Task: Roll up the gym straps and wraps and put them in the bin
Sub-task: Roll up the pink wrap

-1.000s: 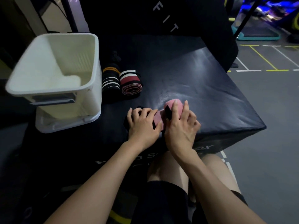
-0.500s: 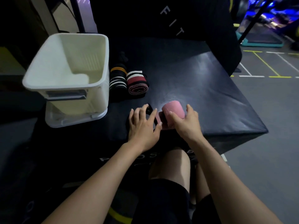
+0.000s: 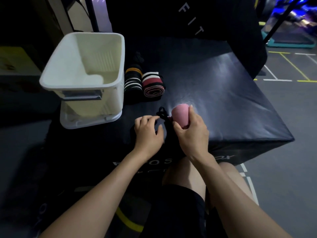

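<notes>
Two rolled wraps (image 3: 145, 83) lie on the surface (image 3: 214, 93) beside the bin (image 3: 82, 83), not yet inside. Right hand (image 3: 190, 129) grips the pink wrap (image 3: 180, 113), nearly rolled; left hand (image 3: 148, 130) curls on its black strap (image 3: 163, 113)

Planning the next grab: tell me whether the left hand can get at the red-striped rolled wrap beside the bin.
Probably yes. The left hand holds nothing solid, and bare black pad lies between it and the red-striped wrap; only the thin black cord sits near that path.

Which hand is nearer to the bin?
Left. The left hand lies just right of the bin; the right hand, gripping the pink roll, is farther right.
</notes>
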